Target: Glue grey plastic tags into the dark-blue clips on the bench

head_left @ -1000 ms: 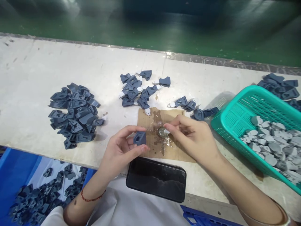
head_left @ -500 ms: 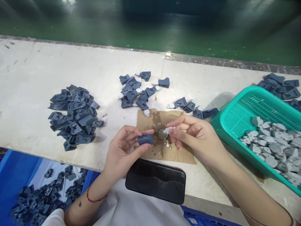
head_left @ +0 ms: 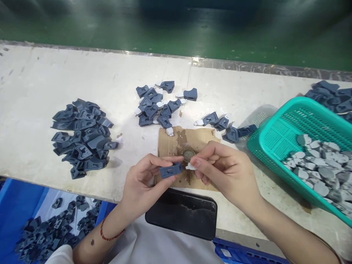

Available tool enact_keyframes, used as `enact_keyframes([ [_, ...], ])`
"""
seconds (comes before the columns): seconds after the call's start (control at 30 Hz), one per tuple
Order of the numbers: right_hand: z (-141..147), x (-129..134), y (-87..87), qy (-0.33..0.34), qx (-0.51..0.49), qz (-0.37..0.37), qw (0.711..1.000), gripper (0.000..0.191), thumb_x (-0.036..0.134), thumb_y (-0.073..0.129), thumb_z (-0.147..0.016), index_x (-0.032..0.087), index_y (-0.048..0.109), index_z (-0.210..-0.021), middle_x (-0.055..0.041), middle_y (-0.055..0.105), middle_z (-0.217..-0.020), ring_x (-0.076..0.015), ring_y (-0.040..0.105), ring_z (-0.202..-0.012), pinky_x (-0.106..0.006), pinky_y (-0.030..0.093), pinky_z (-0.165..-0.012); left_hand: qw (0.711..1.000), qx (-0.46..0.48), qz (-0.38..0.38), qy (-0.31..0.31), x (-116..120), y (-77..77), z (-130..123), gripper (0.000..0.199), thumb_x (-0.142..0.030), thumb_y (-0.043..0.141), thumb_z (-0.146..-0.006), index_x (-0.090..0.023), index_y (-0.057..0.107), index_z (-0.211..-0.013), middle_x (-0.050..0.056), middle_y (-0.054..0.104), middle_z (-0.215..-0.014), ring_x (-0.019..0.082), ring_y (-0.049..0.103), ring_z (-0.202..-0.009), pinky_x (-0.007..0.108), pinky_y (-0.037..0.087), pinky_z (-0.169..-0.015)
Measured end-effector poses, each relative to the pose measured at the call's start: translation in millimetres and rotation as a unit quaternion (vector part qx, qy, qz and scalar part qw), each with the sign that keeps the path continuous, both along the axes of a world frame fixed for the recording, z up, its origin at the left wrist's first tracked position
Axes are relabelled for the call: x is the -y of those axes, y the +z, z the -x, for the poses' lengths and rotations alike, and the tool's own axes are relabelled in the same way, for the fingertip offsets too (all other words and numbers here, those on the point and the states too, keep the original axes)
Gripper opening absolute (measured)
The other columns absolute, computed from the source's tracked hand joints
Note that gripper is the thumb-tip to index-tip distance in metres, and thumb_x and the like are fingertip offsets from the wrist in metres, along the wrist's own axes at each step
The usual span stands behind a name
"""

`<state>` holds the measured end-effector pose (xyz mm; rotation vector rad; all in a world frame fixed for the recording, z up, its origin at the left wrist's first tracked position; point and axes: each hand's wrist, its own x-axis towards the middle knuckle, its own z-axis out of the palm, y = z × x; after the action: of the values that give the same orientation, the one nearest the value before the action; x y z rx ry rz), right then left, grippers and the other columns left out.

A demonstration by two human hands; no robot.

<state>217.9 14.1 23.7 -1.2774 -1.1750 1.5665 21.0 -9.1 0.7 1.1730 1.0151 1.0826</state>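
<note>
Between thumb and fingers, my left hand (head_left: 145, 179) grips a dark blue-grey plastic housing (head_left: 170, 170) with a slot in its near face. My right hand (head_left: 222, 167) pinches a small light-grey plastic piece (head_left: 190, 166), mostly covered by the fingers, just right of the housing and apart from it. Beneath both hands lies a stained piece of brown cardboard (head_left: 167, 143). On it sits a small round cap (head_left: 188, 156), partly hidden by my right fingers. A black phone (head_left: 181, 214) lies in front of the cardboard.
Dark housings form a pile (head_left: 85, 139) at left. Housings with light-grey ends make a cluster (head_left: 154, 106) at centre back and a small group (head_left: 220, 123) to its right. A green basket (head_left: 264, 135) holds light-grey pieces. A blue bin (head_left: 16, 198) with dark parts stands lower left.
My right hand has moved slightly left and down, bringing the light-grey piece closer to the housing. The housing has turned so its slotted face shows more.
</note>
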Motion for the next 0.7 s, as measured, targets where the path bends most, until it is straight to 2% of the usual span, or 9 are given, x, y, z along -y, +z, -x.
enact_keyframes([
  [0.1, 1.1, 1.4, 0.1, 0.006, 0.009, -0.004, 1.0, 0.034, 0.047, 0.078, -0.088, 0.021, 0.063, -0.072, 0.0024, 0.06, -0.054, -0.0094, 0.049, -0.044, -0.021, 0.037, -0.04, 1.0, 0.008, 0.01, -0.01, 1.2, 0.3, -0.5, 0.019, -0.008, 0.075, -0.09, -0.025, 0.07, -0.098, 0.003, 0.081, -0.118, 0.019, 0.077, -0.112, 0.025, 0.066, -0.094],
  [0.27, 2.7, 3.8, -3.6, 0.011, 0.016, -0.02, 1.0, 0.025, 0.035, 0.073, -0.091, 0.02, 0.064, -0.073, 0.0027, 0.059, -0.056, -0.0087, 0.046, -0.047, -0.02, 0.033, -0.041, 1.0, 0.005, 0.016, -0.009, 2.0, 0.0, -1.2, 0.018, -0.008, 0.075, -0.09, -0.024, 0.069, -0.097, 0.003, 0.081, -0.117, 0.019, 0.078, -0.11, 0.024, 0.066, -0.093],
  [0.4, 2.6, 5.2, -5.2, 0.01, 0.059, -0.07, 0.996, 0.02, 0.029, 0.071, -0.093, 0.019, 0.067, -0.076, 0.0021, 0.065, -0.062, -0.0079, 0.049, -0.05, -0.019, 0.035, -0.044, 1.0, -0.015, -0.002, -0.01, 2.3, -0.8, -1.7, 0.017, -0.007, 0.075, -0.089, -0.021, 0.069, -0.097, 0.005, 0.081, -0.116, 0.019, 0.079, -0.104, 0.022, 0.066, -0.088],
  [0.57, 0.2, 7.5, -6.8, 0.03, 0.114, -0.139, 0.983, 0.018, 0.024, 0.069, -0.094, 0.019, 0.068, -0.077, 0.0029, 0.066, -0.062, -0.0075, 0.053, -0.052, -0.018, 0.039, -0.047, 0.999, -0.046, -0.02, -0.009, 3.9, 0.3, -2.2, 0.021, -0.004, 0.074, -0.089, -0.023, 0.07, -0.098, 0.0, 0.082, -0.112, 0.015, 0.079, -0.104, 0.015, 0.064, -0.087],
  [0.7, 0.6, 9.0, -9.1, 0.053, 0.112, -0.135, 0.983, 0.019, 0.027, 0.066, -0.097, 0.019, 0.067, -0.08, 0.0013, 0.07, -0.066, -0.0094, 0.058, -0.054, -0.019, 0.043, -0.049, 0.996, -0.085, -0.018, 0.002, 5.4, 1.6, -2.6, 0.022, -0.004, 0.076, -0.086, -0.023, 0.07, -0.095, -0.002, 0.084, -0.105, 0.011, 0.081, -0.092, 0.008, 0.063, -0.074],
])
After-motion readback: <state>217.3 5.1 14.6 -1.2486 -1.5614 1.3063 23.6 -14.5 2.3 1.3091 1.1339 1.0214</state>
